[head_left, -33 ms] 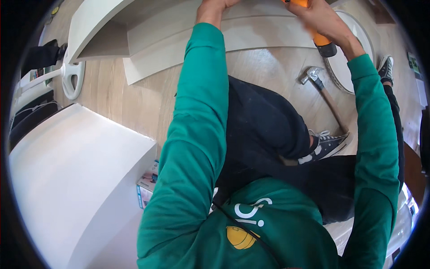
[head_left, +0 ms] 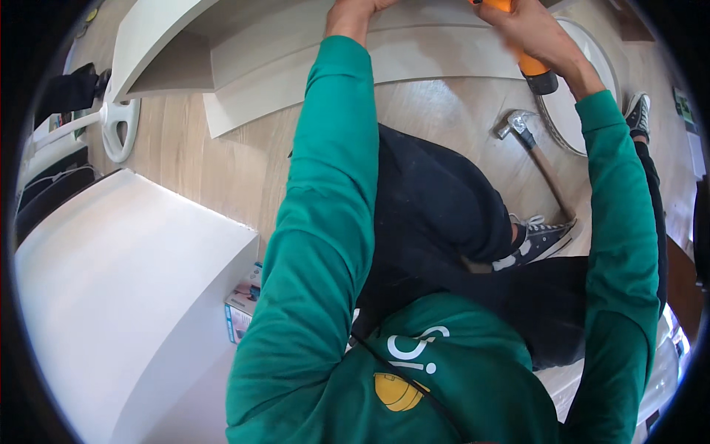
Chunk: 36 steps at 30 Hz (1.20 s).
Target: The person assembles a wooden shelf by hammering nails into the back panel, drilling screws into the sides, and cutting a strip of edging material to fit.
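Note:
At the top edge, my right hand (head_left: 538,33) is wrapped round an orange and black cordless drill (head_left: 534,65). The drill's black base points down toward me, and its front end lies out of view. My left hand (head_left: 353,16) reaches over a pale, hollow furniture carcass (head_left: 259,66) lying on the floor. Its fingers are mostly cut off by the frame, so what they touch is hidden. Below the drill, a claw hammer (head_left: 534,144) with a wooden handle rests on the floor, its handle end by my shoe (head_left: 536,240).
A large white panel or cabinet (head_left: 133,259) stands at the left, with a small printed box (head_left: 240,307) beside it. Farther left is a white-framed stand (head_left: 118,129). A round white piece (head_left: 588,74) lies right of the drill. Wood-look floor (head_left: 207,170) shows between.

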Motion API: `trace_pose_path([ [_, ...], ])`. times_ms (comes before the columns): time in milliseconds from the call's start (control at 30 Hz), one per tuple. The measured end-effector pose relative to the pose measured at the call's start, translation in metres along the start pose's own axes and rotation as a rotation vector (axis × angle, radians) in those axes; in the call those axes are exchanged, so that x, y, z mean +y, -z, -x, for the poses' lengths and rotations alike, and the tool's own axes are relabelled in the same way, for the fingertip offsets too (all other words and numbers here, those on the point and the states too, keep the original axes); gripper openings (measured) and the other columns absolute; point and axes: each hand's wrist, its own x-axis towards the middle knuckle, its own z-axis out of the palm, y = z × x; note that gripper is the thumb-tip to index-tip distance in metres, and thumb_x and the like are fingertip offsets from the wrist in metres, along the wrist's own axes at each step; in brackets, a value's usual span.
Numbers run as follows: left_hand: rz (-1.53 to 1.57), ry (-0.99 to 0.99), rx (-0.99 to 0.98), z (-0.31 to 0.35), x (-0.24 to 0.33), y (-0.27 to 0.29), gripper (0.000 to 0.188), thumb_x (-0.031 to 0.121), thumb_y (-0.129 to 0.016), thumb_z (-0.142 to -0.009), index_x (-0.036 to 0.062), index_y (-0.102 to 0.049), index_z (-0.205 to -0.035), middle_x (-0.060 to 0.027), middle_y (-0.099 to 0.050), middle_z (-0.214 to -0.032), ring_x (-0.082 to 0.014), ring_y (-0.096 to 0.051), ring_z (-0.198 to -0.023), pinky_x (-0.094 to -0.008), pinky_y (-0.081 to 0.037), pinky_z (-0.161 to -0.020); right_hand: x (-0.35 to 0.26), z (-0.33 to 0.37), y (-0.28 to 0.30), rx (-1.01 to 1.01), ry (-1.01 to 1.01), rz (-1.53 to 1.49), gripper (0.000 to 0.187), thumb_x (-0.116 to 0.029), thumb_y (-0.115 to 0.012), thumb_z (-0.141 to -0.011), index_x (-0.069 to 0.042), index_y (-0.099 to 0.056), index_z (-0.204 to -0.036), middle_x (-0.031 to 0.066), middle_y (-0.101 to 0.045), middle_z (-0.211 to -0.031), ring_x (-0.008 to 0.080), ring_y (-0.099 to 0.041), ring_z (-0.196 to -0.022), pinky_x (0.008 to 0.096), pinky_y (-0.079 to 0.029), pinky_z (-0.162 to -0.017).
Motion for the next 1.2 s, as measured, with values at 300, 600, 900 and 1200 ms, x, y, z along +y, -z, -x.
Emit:
trace_pose_path([
  [300,-0.157,0.052,0.049,0.009,0.015,-0.004,0.059,0.049,-0.057,-0.104,-0.0033,-0.067,-0.129,-0.0140,-0.071,-0.127,-0.0221,-0.063,-0.114,-0.0330,-0.046,-0.102,-0.006,-0.001,-0.007,0.004,-0.031,-0.030,0.044,-0.020,-0.066,-0.091,0.003,-0.058,-0.127,0.0094,-0.065,-0.088,0.0164,-0.063,-0.066,0.0315,-0.055,-0.060],
  [600,-0.111,-0.076,0.037,0.001,0.016,-0.002,0.045,0.033,-0.059,-0.105,0.0035,-0.063,-0.139,-0.0136,-0.068,-0.132,-0.0228,-0.066,-0.110,-0.0345,-0.052,-0.095,0.043,-0.028,-0.010,-0.066,0.035,0.106,0.044,-0.048,-0.063,-0.092,-0.005,-0.062,-0.087,0.0023,-0.059,-0.071,0.0120,-0.061,-0.062,0.0317,-0.051,-0.060],
  [900,-0.107,-0.085,0.035,-0.003,0.012,0.001,0.045,0.031,-0.060,-0.105,0.0030,-0.062,-0.140,-0.0142,-0.067,-0.135,-0.0232,-0.064,-0.117,-0.0336,-0.050,-0.100,0.045,-0.030,-0.009,-0.026,0.070,0.169,0.050,-0.054,-0.062,-0.091,-0.004,-0.063,-0.084,0.0038,-0.058,-0.064,0.0125,-0.060,-0.058,0.0320,-0.050,-0.056],
  [1200,-0.019,-0.047,0.020,-0.010,0.001,0.005,0.047,0.031,-0.061,-0.105,0.0013,-0.060,-0.142,-0.0144,-0.066,-0.134,-0.0218,-0.063,-0.119,-0.0313,-0.049,-0.101,-0.005,-0.012,-0.003,0.004,0.009,0.028,0.044,-0.020,-0.067,-0.090,0.004,-0.058,-0.126,0.0099,-0.066,-0.088,0.0170,-0.064,-0.066,0.0318,-0.055,-0.059],
])
